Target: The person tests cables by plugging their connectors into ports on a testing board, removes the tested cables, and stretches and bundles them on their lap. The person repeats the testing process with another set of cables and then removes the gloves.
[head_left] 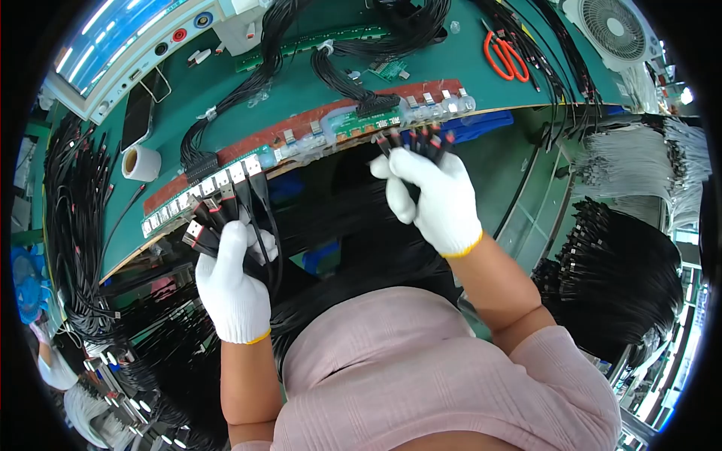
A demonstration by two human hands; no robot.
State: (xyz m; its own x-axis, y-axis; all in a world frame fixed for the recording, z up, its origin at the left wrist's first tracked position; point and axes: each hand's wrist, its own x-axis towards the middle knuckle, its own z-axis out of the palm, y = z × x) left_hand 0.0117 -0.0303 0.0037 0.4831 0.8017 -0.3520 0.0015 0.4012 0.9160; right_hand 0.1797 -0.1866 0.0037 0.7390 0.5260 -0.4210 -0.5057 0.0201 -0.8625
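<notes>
My left hand (235, 289), in a white knit glove, is closed around a bunch of USB cables (200, 236) with flat metal plugs, just below the left part of a long connector strip (304, 144). Beside its fingers, two black cables (260, 192) run down from white-fronted sockets (239, 172) on that strip. My right hand (440, 197), also gloved, holds several black cable ends (417, 143) with red tips, close to the strip's right half. Its fingers hide part of these cables. More black cable hangs between my hands and body.
On the green table stand an instrument with a screen (162, 45), a phone (143, 109), a tape roll (141, 162), red-handled scissors (505, 56) and a fan (613, 28). Cable bundles hang at the left (79, 218) and right (613, 278). Another person's arm (54, 364) shows at lower left.
</notes>
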